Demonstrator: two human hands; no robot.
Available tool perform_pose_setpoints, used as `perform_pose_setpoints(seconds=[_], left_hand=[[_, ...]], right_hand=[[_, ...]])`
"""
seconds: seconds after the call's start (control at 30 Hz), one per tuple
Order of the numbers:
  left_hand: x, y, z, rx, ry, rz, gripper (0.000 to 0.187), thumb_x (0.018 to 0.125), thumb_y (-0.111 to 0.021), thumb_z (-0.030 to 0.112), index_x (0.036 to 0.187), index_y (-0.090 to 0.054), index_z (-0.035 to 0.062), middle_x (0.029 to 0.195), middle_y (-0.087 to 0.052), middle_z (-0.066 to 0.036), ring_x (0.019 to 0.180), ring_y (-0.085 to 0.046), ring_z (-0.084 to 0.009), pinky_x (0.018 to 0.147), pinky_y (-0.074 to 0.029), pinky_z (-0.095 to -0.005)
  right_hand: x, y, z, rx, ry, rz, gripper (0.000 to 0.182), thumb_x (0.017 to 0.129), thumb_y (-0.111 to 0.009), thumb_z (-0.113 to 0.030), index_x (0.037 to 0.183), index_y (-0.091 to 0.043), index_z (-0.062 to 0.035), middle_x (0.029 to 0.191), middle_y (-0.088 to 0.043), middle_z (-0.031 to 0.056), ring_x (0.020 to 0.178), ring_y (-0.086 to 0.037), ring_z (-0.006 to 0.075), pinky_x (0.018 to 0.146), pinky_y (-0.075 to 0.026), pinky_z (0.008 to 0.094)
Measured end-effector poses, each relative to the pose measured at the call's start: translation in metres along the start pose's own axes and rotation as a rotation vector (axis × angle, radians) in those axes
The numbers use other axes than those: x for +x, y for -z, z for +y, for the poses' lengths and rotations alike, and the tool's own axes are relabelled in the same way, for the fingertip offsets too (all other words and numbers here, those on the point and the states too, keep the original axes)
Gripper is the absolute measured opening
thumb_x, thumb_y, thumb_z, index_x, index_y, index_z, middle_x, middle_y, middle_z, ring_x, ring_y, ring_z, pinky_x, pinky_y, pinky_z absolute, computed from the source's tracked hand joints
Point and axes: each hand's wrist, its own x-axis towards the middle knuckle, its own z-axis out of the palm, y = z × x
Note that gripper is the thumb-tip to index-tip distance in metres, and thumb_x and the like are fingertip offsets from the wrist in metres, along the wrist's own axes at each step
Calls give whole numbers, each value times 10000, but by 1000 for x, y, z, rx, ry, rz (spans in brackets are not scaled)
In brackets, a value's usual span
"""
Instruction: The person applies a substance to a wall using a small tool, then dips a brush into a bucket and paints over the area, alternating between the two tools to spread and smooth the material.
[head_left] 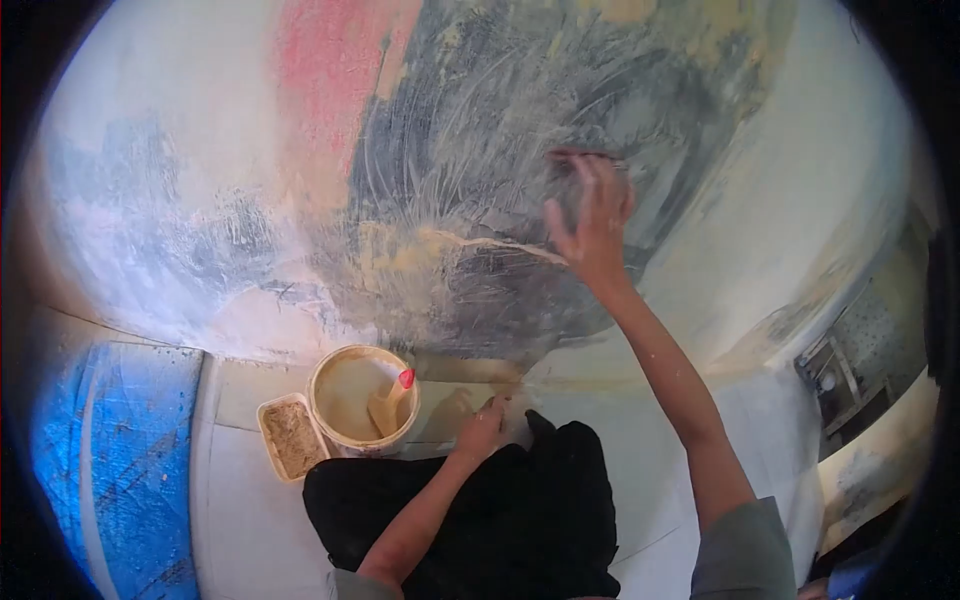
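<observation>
My right hand [597, 215] is raised against the painted wall [470, 120], over a dark grey area covered in curved scratch marks. Its fingers press a flat piece with a dark reddish edge [585, 153] to the surface; motion blurs its outline. A pale ragged line crosses the wall just left of the wrist. Low down, near my black-clad lap, my left hand [483, 428] has its fingers curled in, and I cannot tell what is in them. To its left stands a round tub [318, 400] with a red-tipped brush [385, 408] leaning inside.
A small rectangular tray [268, 445] of brown, crumbly material sits beside the tub. Blue speckled sheeting [140, 460] covers the floor at far left. At right, a grey box-like object [840, 385] lies by the wall's edge, and part of another person [845, 580] shows below.
</observation>
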Motion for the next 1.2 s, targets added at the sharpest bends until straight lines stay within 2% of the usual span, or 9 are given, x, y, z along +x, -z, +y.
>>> perform_pose_setpoints(seconds=[0.2,0.33,0.4,0.5,0.73,0.8,0.9,1.1,1.2], left_hand=[[12,17,-3,52,20,-63,443,772,-549,81,1189,-404,50,929,-583,-224,838,-585,-392,708,-473,-463],[11,12,-6,50,20,-17,517,770,-554,98,1250,-370,33,914,-585,-222,837,-591,-385,700,-478,-471],[9,13,-3,72,2,-21,520,773,-557,114,1250,-369,33,918,-587,-221,826,-594,-386,690,-481,-472],[5,13,-3,100,-4,-47,531,772,-567,126,1252,-362,33,923,-588,-217,809,-597,-389,677,-484,-475],[5,9,1,45,-14,6,542,765,-570,112,1251,-340,39,934,-579,-236,810,-590,-413,683,-478,-490],[5,15,10,-4,11,-33,531,769,-564,120,1245,-346,32,938,-579,-239,807,-591,-413,687,-478,-491],[3,12,6,36,20,-44,512,774,-557,129,1232,-358,16,944,-578,-242,802,-594,-410,695,-480,-490],[4,14,8,67,38,-86,475,774,-553,130,1201,-387,4,931,-589,-230,788,-603,-397,699,-485,-482],[5,19,7,95,29,-47,468,771,-555,127,1195,-394,13,922,-598,-212,788,-607,-389,695,-487,-478]], right_hand=[[16,-5,-3,170,805,-477,540,753,-609,-356,1199,-465,-89,1212,-473,97,1210,-394,271,1050,-203,496],[43,-5,9,-158,278,-7,539,743,-618,-384,1176,-469,-100,1219,-467,107,1193,-418,291,1056,-239,439],[22,-10,-9,7,958,-485,515,736,-643,-370,1164,-497,-123,1230,-472,96,1194,-432,282,1059,-251,423],[39,-22,28,66,520,-225,493,741,-650,-360,1157,-520,-130,1231,-483,80,1210,-418,304,1059,-236,465],[20,-11,22,81,848,-487,553,762,-616,-441,1238,-504,-184,1290,-458,51,1253,-384,247,1078,-179,497],[30,-8,12,-24,179,-7,526,750,-643,-376,1211,-505,-164,1316,-429,29,1298,-330,207,1098,-131,502],[-5,-27,12,98,976,-680,550,744,-644,-379,1227,-489,-166,1317,-427,19,1289,-340,205,1100,-98,509],[17,-21,-15,18,458,-277,573,744,-644,-413,1237,-486,-169,1277,-469,21,1263,-379,185,1103,-118,490],[21,-33,-16,42,902,-430,576,737,-653,-410,1235,-490,-172,1257,-485,44,1266,-378,208,1107,-117,487]])
